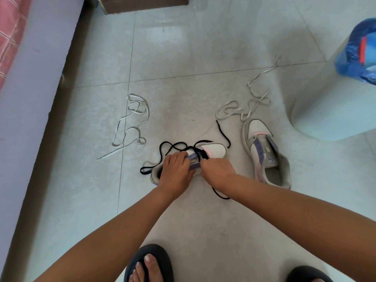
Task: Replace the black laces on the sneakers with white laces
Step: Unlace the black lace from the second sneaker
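The near sneaker [215, 150] lies on the tiled floor [183, 64] in the middle of the view, white toe pointing away and to the right, purple eyelet strips along its opening. A black lace [173, 146] is partly threaded through it: loose loops spill onto the floor to the left of the shoe, one end curves up past the toe on the right, and another stretch trails out beneath the right wrist toward the person.

The left hand [176, 171] rests over the shoe's opening, fingers bent down onto the purple strip and pressing there. The right hand [218, 173] is closed at the lacing, fingers curled in where the black lace crosses the eyelets; it appears to be pinching the lace, though the fingertips are hidden.

Just to the right stands the second sneaker [266, 153], upright, toe away, its eyelets without any lace and its tongue exposed. Touching its toe, a white lace [244, 107] lies in loose loops and runs off toward the upper right. A second white lace [132, 127] lies tangled on the floor well to the left of the near shoe.

At the bottom edge, the person's feet sit in dark slippers [150, 263]. A purple bed edge [40, 68] runs along the left, a blue plastic bag [358, 55] sits at the right edge, and a brown cardboard box [146, 4] is at the top.
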Demonstrator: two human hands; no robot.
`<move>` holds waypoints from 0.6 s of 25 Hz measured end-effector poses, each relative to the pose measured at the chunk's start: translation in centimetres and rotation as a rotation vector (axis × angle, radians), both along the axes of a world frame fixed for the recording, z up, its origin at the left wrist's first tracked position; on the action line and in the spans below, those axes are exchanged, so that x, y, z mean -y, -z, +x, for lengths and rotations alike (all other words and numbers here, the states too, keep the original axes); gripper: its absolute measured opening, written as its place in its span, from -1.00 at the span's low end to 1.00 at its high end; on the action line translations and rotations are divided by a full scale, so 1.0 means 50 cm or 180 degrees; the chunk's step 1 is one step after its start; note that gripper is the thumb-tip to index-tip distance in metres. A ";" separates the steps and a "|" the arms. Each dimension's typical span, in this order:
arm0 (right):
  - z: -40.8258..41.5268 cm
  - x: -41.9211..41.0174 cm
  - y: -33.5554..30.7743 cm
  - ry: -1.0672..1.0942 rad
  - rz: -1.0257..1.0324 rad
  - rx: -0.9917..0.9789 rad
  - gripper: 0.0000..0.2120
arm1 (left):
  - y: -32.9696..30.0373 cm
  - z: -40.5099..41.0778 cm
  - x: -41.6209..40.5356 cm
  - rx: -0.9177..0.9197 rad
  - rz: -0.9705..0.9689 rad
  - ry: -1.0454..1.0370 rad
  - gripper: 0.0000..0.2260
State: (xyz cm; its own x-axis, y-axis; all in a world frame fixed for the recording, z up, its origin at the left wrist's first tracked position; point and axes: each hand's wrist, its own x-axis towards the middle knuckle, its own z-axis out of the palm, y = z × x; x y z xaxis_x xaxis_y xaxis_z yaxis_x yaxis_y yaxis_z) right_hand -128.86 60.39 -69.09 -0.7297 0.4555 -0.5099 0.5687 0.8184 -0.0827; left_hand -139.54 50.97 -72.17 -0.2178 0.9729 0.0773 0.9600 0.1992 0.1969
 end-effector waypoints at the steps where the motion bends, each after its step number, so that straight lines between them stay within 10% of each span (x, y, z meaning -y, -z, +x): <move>1: 0.011 0.002 -0.002 -0.0080 -0.0082 0.0039 -0.78 | -0.002 0.000 -0.001 -0.0027 -0.0080 -0.0023 -0.71; 7: 0.156 0.053 0.031 -0.1749 -0.0378 0.1941 -0.73 | 0.000 0.000 -0.001 -0.0018 -0.0405 -0.0101 -0.73; 12: 0.051 -0.015 0.007 0.0044 -0.0165 0.0051 -0.72 | -0.013 0.003 -0.004 -0.0021 -0.0304 -0.0030 -0.71; 15: 0.008 -0.017 0.001 0.0291 -0.0186 -0.0052 -0.75 | -0.015 0.004 -0.003 0.0030 -0.0251 0.0016 -0.71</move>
State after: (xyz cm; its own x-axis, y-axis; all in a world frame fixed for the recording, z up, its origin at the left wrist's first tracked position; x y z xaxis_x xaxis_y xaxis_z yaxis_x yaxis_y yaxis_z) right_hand -128.47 61.26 -69.14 -0.6949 0.4904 -0.5259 0.6389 0.7567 -0.1386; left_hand -139.35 51.10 -71.44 -0.2131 0.9770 -0.0017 0.9592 0.2096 0.1899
